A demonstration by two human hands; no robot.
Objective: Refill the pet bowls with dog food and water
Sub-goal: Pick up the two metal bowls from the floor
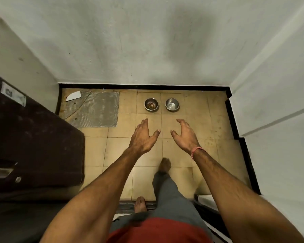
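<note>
On the tiled floor [191, 123] near the far wall, two small steel bowls are sitting side by side, close together but apart: the left bowl [151, 104] is holding a few brown scraps of food, and the right bowl [172, 104] is looking empty, though whether a film of water is lying in it cannot be told. Both hands are hanging in the air on the near side of the bowls, well short of them, each lined up roughly with its own bowl. The left hand [142, 136] is spreading flat with the thumb pointing inward; the right hand [185, 135], with a pink thread bracelet [197, 150] at the wrist, is cupping loosely with fingers curled. Neither is holding anything. The bowls are round, so no axis matters; the pair is running left to right across the reach, and each hand is about equally near its bowl. A reach forward and down looks like the next need. The space is a narrow alcove: pale plaster walls, black skirting, worn beige tiles, a grey ribbed mat [93, 109] to the left, a dark cabinet [33, 146] at the left edge. Bare feet are stepping onto the tiles.
</note>
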